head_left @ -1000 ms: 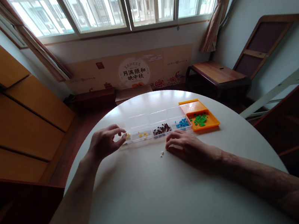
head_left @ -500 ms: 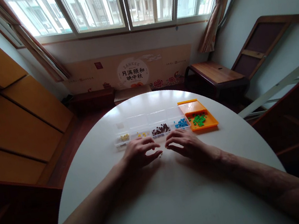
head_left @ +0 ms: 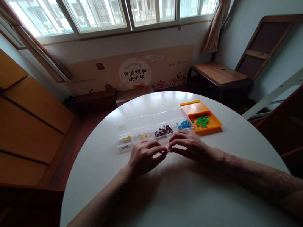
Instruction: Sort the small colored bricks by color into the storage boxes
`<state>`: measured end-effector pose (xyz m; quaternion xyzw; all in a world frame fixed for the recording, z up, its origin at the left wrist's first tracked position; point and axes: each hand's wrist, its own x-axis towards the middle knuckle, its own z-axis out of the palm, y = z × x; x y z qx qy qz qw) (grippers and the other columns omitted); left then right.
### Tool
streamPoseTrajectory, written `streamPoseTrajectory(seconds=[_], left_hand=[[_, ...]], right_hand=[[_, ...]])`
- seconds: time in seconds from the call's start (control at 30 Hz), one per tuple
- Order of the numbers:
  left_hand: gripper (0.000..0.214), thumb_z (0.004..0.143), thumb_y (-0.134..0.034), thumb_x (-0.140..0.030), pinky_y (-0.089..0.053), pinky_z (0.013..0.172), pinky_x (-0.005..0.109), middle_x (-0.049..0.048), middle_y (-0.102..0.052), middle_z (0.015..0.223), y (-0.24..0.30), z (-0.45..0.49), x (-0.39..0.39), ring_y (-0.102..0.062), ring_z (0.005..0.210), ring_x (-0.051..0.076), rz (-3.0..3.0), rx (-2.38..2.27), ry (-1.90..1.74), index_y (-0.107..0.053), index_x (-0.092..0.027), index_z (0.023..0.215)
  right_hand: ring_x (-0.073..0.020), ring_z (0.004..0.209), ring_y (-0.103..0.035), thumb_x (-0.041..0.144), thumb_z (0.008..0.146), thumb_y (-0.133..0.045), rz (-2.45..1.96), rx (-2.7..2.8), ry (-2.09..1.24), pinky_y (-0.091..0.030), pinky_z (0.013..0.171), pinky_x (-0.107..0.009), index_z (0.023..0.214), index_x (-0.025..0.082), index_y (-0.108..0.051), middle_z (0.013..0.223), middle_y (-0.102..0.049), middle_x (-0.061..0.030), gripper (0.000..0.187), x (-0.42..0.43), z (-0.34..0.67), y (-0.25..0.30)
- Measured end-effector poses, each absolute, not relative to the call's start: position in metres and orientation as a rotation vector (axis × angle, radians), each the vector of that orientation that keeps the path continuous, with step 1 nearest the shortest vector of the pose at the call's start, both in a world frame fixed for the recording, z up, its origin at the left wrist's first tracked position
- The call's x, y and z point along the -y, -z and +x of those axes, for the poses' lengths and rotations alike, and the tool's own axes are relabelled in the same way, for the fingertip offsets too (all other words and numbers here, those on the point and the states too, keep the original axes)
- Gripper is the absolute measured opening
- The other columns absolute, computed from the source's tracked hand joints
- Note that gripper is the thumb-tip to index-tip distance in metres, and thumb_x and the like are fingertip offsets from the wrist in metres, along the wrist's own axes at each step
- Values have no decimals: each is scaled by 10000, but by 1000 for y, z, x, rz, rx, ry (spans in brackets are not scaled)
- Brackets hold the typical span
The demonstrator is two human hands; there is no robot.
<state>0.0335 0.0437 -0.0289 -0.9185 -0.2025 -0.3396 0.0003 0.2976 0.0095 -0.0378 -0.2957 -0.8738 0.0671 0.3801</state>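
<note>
My left hand (head_left: 144, 156) and my right hand (head_left: 190, 146) rest on the white round table (head_left: 165, 203), their fingertips meeting in front of a clear compartment box (head_left: 141, 123). Both hands have their fingers curled into a pinch; anything between them is too small to see. The box holds cream pieces (head_left: 126, 138), yellow pieces (head_left: 144, 136), brown pieces (head_left: 163, 130) and blue pieces (head_left: 184, 124) in separate compartments. Just right of it stands an orange tray (head_left: 213, 123) with green pieces (head_left: 202, 121).
Beyond the table are a dark wooden bench (head_left: 220, 74) at the right, low boxes under the window, and wooden cabinet panels (head_left: 12, 124) along the left wall. A folded wooden frame (head_left: 272, 38) leans on the right wall.
My left hand has left the cream compartment and come right to meet my right hand. The small pale pieces that lay on the table are now covered by the fingers.
</note>
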Motion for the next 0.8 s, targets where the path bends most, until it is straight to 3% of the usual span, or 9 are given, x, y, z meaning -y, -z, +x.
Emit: streamPoseTrajectory(seconds=[0.37,0.57,0.8], left_hand=[[198,1032,-685,-284,-537,674,283,1,-814,829,22,30,-47,-695,660,124,-2893,654,1036,-817,-258,886],[202,1019,-705,-316,-539,674,263,-9,-819,860,7,-9,-72,-647,608,100,-2767,891,1038,-832,-257,874],[236,1000,-709,-400,-481,619,243,-12,-796,872,-10,-61,-100,-612,605,100,-2637,1264,960,-844,-255,871]], right_hand=[[-231,1015,-701,323,1077,-726,-764,2224,-172,-569,931,-393,1107,230,-710,1092,-776,-70,99,-10,298,43],[-231,1035,-691,262,1088,-672,-749,2311,-248,-572,966,-410,1065,238,-709,1121,-765,-81,50,-8,298,41],[-220,1080,-692,297,1111,-657,-718,2433,-275,-577,977,-402,1277,279,-743,1236,-756,-78,187,-8,299,40]])
